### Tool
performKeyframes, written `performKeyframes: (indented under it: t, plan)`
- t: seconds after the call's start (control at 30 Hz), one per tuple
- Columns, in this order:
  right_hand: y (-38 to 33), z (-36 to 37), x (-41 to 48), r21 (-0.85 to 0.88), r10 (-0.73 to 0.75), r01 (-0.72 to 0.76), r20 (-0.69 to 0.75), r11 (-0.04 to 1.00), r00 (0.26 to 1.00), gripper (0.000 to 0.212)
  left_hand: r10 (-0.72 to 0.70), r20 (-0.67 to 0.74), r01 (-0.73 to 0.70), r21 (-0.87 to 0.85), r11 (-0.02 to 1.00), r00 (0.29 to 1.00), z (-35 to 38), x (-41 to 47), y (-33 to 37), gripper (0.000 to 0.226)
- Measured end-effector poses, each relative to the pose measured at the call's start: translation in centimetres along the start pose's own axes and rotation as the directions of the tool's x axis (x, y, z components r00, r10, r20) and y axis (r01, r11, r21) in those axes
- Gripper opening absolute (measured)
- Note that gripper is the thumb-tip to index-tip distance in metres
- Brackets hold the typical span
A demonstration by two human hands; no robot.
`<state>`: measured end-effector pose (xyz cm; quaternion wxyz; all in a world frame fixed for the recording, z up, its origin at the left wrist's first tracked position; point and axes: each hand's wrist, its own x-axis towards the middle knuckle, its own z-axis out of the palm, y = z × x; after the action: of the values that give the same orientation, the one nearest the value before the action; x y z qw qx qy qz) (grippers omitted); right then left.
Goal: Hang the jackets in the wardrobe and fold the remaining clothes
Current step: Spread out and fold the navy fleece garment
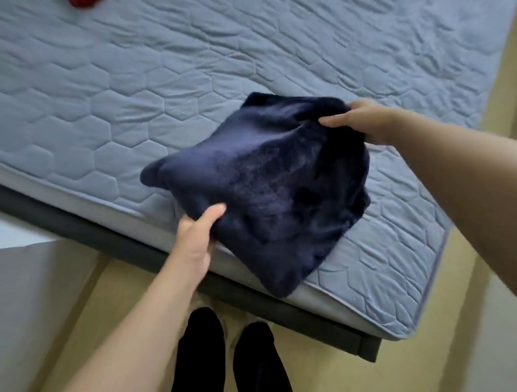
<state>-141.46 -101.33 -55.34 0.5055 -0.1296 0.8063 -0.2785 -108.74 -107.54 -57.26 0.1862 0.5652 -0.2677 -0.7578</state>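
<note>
A folded dark navy fleece garment [265, 184] lies near the front corner of the bed's grey quilted mattress [140, 84], its lower tip hanging over the edge. My left hand [195, 237] grips the garment's near left edge, thumb on top. My right hand [366, 123] pinches its far right corner, thumb on top and fingers underneath. The garment looks slightly lifted between both hands.
A red item [82, 2] peeks in at the top edge of the bed. The dark bed frame [112, 240] runs below the mattress. My feet in black socks [223, 352] stand on the beige floor. A white surface [25, 279] sits at the left.
</note>
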Motion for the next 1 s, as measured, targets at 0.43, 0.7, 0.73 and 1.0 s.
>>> performKeyframes:
  t: [0.43,0.7,0.73,1.0]
  plan:
    - [1.5,-5.7,-12.6,0.366,-0.193,0.197,-0.046,0.909,0.980,0.094,0.019,0.370,-0.271,0.643,0.716,0.929,11.0,-0.3,18.8,0.061]
    - [23.6,10.0,-11.7,0.214,0.142,-0.171,0.145,0.962,0.979,0.047,-0.183,0.168,-0.054,0.860,0.507,0.969,-3.1,4.8,-2.2,0.029]
    - [24.8,11.0,-11.3,0.201,0.170,-0.204,0.173,0.958,0.970,0.048,-0.175,0.139,-0.037,0.871,0.490,0.975,-4.1,5.3,-3.6,0.034]
    - [22.4,9.1,-7.0,0.528,0.218,-0.327,0.259,0.784,0.941,0.055,-0.257,0.328,-0.134,0.815,0.564,0.909,-0.9,6.6,-0.8,0.083]
